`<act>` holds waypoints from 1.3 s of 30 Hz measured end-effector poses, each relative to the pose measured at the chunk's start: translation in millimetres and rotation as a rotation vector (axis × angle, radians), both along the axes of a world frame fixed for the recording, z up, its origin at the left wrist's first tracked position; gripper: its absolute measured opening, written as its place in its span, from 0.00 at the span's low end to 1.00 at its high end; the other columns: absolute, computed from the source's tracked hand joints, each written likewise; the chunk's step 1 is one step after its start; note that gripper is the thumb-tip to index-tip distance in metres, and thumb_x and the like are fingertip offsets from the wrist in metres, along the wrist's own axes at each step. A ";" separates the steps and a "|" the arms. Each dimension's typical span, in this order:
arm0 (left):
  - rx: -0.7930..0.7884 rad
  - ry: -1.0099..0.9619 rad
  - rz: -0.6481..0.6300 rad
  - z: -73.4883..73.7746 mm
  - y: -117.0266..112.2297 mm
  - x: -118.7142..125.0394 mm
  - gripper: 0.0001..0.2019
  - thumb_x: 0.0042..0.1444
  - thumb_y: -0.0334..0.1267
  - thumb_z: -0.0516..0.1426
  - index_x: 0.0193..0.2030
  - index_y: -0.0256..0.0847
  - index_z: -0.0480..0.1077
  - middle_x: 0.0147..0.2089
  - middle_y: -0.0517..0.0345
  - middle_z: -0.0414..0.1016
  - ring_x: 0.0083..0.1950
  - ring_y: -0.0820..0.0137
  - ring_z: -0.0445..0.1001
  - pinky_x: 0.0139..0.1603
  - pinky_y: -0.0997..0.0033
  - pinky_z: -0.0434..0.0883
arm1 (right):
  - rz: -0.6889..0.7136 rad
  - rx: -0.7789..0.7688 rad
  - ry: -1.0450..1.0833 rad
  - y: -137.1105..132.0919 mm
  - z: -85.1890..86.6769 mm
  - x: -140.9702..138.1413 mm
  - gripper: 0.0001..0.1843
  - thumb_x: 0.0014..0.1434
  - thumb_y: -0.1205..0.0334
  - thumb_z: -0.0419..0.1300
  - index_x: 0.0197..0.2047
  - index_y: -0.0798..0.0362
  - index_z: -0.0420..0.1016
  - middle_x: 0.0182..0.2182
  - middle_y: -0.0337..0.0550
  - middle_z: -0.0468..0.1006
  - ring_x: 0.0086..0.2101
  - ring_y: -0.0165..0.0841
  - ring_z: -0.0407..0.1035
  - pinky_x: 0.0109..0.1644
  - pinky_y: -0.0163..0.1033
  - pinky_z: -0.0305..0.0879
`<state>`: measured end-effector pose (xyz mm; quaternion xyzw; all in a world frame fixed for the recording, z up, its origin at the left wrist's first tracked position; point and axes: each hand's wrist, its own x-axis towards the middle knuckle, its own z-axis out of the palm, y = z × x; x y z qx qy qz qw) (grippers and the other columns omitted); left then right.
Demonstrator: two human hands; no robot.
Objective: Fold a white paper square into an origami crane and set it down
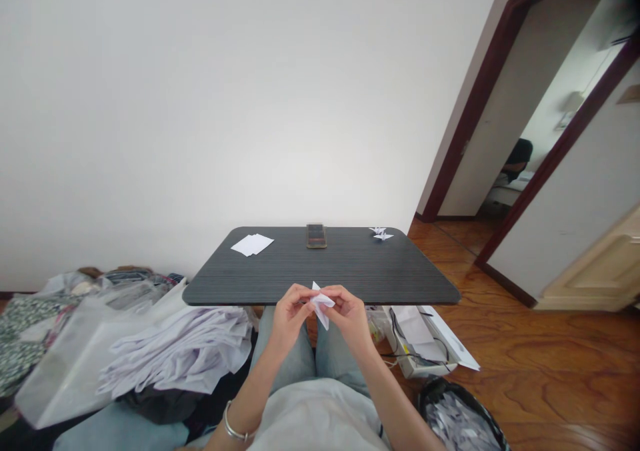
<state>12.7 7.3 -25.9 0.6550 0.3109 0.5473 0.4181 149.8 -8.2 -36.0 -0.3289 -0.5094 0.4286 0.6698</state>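
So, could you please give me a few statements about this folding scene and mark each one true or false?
1. Both hands pinch a small white folded paper. True.
2. A phone stands at the dark table's far edge. True.
3. The loose white sheets lie on the table's right side. False: they lie far left.
4. The left hand rests flat on the table. False: it holds the paper near the table's near edge.

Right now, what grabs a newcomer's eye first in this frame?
The two hands at the near table edge: left hand and right hand pinch a small white folded paper between them. Behind lies the dark table, with loose white sheets far left, a phone at the far middle, and a folded paper figure far right.
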 end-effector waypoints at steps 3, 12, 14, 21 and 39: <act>-0.011 -0.003 0.014 1.1 0.1 1.7 0.14 0.49 0.47 0.59 0.35 0.37 0.74 0.33 0.55 0.66 0.35 0.70 0.66 0.32 0.74 0.66 | -0.004 0.010 -0.039 1.0 -1.9 0.5 0.08 0.45 0.65 0.64 0.33 0.52 0.75 0.34 0.43 0.74 0.34 0.34 0.70 0.36 0.38 0.69; 0.032 -0.043 0.080 -4.5 3.6 6.9 0.12 0.48 0.45 0.60 0.31 0.37 0.72 0.31 0.57 0.66 0.34 0.70 0.67 0.33 0.73 0.66 | 0.035 0.001 -0.029 1.3 -2.7 1.0 0.09 0.45 0.68 0.64 0.33 0.52 0.76 0.33 0.43 0.75 0.33 0.33 0.71 0.36 0.37 0.69; 0.040 -0.029 0.067 -5.3 3.5 6.0 0.11 0.49 0.44 0.60 0.32 0.37 0.73 0.33 0.56 0.67 0.35 0.69 0.68 0.34 0.72 0.67 | 0.052 -0.025 0.009 1.0 -2.0 1.3 0.09 0.44 0.67 0.66 0.33 0.52 0.76 0.33 0.42 0.76 0.32 0.33 0.71 0.36 0.37 0.69; -0.018 -0.071 -0.047 -8.2 2.9 3.2 0.09 0.48 0.38 0.61 0.36 0.39 0.74 0.41 0.53 0.68 0.41 0.67 0.71 0.39 0.69 0.70 | 0.040 -0.078 0.014 -0.7 0.0 3.1 0.08 0.44 0.67 0.65 0.32 0.53 0.76 0.30 0.42 0.77 0.32 0.34 0.72 0.37 0.38 0.67; -0.104 -0.025 -0.170 -3.2 -1.5 8.1 0.12 0.48 0.36 0.62 0.40 0.38 0.70 0.41 0.54 0.68 0.38 0.70 0.70 0.37 0.72 0.69 | -0.145 -0.087 -0.245 -6.5 9.5 1.1 0.03 0.47 0.67 0.58 0.28 0.53 0.66 0.24 0.38 0.72 0.26 0.31 0.69 0.27 0.32 0.65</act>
